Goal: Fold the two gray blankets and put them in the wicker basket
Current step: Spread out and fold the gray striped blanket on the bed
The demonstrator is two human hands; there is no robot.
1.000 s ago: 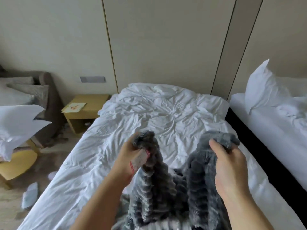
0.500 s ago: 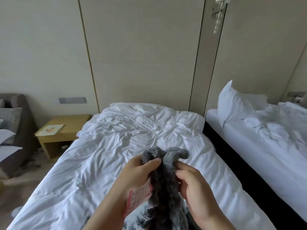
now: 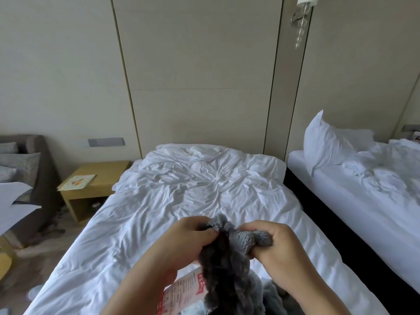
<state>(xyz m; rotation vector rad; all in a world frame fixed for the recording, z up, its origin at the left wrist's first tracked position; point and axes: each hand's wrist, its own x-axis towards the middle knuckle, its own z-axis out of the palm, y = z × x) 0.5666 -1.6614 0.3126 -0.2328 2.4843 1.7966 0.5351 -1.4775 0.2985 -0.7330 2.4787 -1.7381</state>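
Head view: both hands are holding one gray blanket (image 3: 227, 269) up over the near end of the white bed (image 3: 181, 196), centre-low in frame.

Change: a second ago the hands were well apart, one corner each. Half a second ago they were closing. Now the two corners are meeting, touching at the top. Likely the first half-fold is closing; edges not yet squared, judging by the bunched pile.

Left hand (image 3: 181, 244): fingers curled, pinching the left corner at the fingertips. Right hand (image 3: 279, 248): fingers wrapping around the right corner, which is poking out to the right as a rounded nub.

Orientation: the blanket is hanging doubled from the grip. Long axis is running near-far in frame, from the corners at the far end down toward the near edge and out of view. Corners are pointing up and far, toward the headboard wall. Ribbed pile is running across that axis.

A red and white tag (image 3: 181, 294) is dangling just left of the blanket, under the left wrist.

Wicker basket and second blanket: not showing here.
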